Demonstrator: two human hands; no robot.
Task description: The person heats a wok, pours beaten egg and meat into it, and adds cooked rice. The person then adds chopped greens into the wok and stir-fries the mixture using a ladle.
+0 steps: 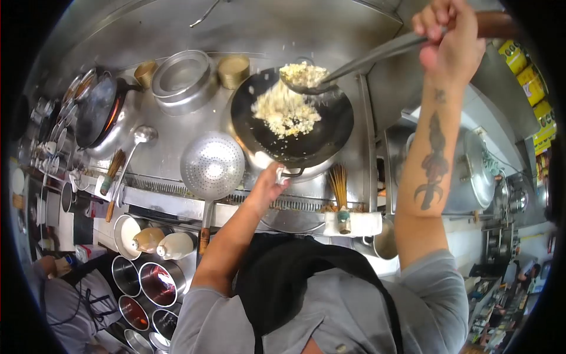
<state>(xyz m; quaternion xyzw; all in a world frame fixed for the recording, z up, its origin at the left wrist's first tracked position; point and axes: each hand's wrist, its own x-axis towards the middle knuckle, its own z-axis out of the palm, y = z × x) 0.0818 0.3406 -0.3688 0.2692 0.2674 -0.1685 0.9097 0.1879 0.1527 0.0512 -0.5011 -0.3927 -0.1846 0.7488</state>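
My right hand (pixel 445 29) is raised at the upper right, closed around the handle of a long ladle (pixel 377 58). The bowl of the ladle is over the far side of a black wok (pixel 333 127), heaped with yellow and white fried rice (pixel 286 118). Loose grains fly above and below the ladle, and more rice lies in the wok. My left hand (pixel 271 187) grips the wok's near loop handle (pixel 293 173), with a bit of white cloth at the fingers.
A perforated strainer (pixel 213 165) lies left of the wok, near another ladle (pixel 145 135). Bamboo brushes (pixel 339 189) are at the front edge. Metal pots (pixel 181 79) stand behind. Sauce containers (pixel 159 284) sit lower left, beside another person (pixel 88 307). A large lidded pot (pixel 471 171) is right.
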